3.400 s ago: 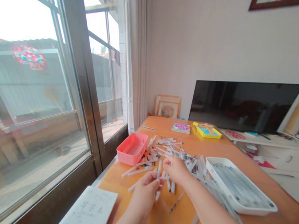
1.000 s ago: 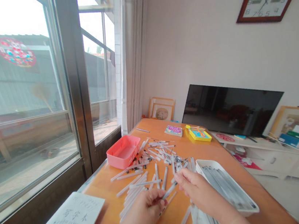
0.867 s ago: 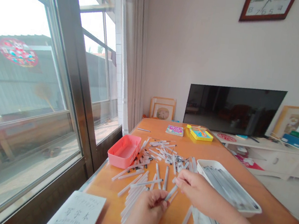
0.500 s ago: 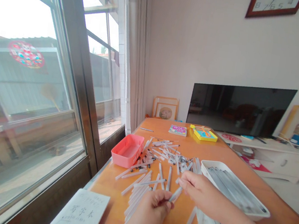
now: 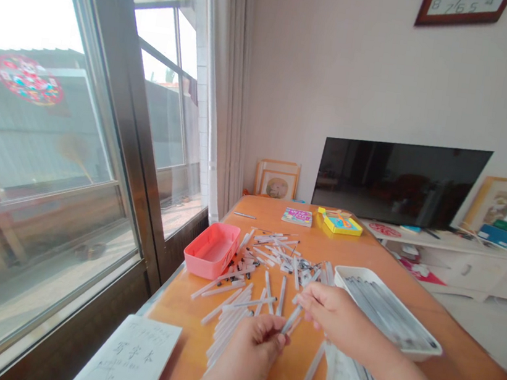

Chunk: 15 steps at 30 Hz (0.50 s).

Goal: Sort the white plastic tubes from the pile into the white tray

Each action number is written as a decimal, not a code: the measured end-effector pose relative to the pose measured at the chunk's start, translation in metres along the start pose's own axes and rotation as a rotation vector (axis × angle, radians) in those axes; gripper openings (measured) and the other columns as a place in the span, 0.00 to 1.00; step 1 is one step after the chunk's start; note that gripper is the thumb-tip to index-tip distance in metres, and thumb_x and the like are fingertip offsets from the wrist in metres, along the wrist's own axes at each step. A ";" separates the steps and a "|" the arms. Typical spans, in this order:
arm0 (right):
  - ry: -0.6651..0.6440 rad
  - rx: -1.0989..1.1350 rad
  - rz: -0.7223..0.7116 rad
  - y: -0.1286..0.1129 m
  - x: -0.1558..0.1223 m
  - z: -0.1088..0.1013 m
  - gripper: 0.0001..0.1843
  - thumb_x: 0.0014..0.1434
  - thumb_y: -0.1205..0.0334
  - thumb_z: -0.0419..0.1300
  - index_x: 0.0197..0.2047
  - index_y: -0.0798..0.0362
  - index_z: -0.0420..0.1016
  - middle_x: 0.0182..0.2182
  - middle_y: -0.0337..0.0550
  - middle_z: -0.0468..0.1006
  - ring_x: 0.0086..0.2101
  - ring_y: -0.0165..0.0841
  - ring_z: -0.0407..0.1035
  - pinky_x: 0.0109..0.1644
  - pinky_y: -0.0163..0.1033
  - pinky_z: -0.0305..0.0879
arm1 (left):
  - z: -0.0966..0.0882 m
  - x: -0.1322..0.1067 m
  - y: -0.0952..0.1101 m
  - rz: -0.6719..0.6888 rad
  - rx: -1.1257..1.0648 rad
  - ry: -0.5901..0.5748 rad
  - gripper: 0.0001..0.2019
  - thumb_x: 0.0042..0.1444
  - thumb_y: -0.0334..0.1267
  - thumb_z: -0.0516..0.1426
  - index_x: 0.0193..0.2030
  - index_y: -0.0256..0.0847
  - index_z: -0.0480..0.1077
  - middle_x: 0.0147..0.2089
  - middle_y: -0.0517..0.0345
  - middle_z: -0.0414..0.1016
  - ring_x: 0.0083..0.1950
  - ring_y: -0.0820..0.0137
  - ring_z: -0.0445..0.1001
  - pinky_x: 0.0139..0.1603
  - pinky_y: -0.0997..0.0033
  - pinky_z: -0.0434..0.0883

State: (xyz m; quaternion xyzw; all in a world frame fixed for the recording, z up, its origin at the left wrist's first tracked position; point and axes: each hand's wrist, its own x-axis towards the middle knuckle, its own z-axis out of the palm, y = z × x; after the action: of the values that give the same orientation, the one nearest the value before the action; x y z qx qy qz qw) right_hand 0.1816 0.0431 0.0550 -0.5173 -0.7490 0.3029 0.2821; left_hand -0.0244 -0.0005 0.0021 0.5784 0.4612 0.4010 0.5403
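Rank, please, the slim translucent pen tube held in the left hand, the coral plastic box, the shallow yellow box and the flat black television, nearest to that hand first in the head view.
1. Pen tube: in the left hand.
2. Coral box: ahead, to the left.
3. Yellow box: near the table's far end.
4. Television: beyond the table, right.

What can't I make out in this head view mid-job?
Head view: near end of the pen tube, hidden by the left hand.
Head view: what the right hand pinches, too small, blurred.
Head view: black pieces beside the pink box, too small to count.
Head view: near side of the notebook, cut by bottom edge.
Head view: top of the clock, cut by upper edge.
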 end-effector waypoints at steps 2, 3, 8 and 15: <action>0.071 -0.077 -0.015 0.003 0.003 0.005 0.25 0.68 0.41 0.52 0.26 0.51 0.63 0.21 0.33 0.66 0.26 0.29 0.61 0.30 0.35 0.53 | 0.000 0.000 -0.001 0.034 0.012 -0.046 0.09 0.56 0.43 0.59 0.35 0.44 0.79 0.29 0.61 0.71 0.32 0.68 0.64 0.35 0.70 0.60; 0.097 -0.102 -0.020 0.003 0.003 0.007 0.26 0.68 0.41 0.52 0.25 0.51 0.62 0.21 0.32 0.64 0.25 0.29 0.59 0.29 0.35 0.52 | 0.000 0.000 -0.002 0.045 0.013 -0.066 0.08 0.57 0.42 0.58 0.36 0.44 0.79 0.29 0.61 0.71 0.32 0.69 0.64 0.35 0.70 0.60; 0.025 0.072 0.007 -0.009 0.000 0.000 0.27 0.70 0.40 0.48 0.29 0.51 0.67 0.23 0.34 0.68 0.26 0.29 0.62 0.30 0.35 0.55 | 0.000 0.000 0.007 0.000 -0.063 -0.072 0.08 0.57 0.40 0.58 0.37 0.42 0.78 0.32 0.59 0.73 0.34 0.69 0.65 0.38 0.70 0.61; 0.044 0.094 0.048 -0.009 0.000 0.001 0.20 0.67 0.48 0.55 0.28 0.51 0.66 0.23 0.34 0.69 0.26 0.29 0.63 0.30 0.34 0.55 | 0.000 -0.002 0.009 0.035 -0.038 -0.058 0.10 0.57 0.46 0.60 0.36 0.42 0.78 0.31 0.59 0.72 0.34 0.68 0.65 0.38 0.70 0.62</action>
State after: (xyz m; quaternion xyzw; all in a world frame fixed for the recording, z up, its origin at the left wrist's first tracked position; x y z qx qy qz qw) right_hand 0.1757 0.0403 0.0613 -0.5280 -0.7149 0.3328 0.3152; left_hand -0.0234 -0.0021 0.0109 0.5876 0.4273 0.4020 0.5572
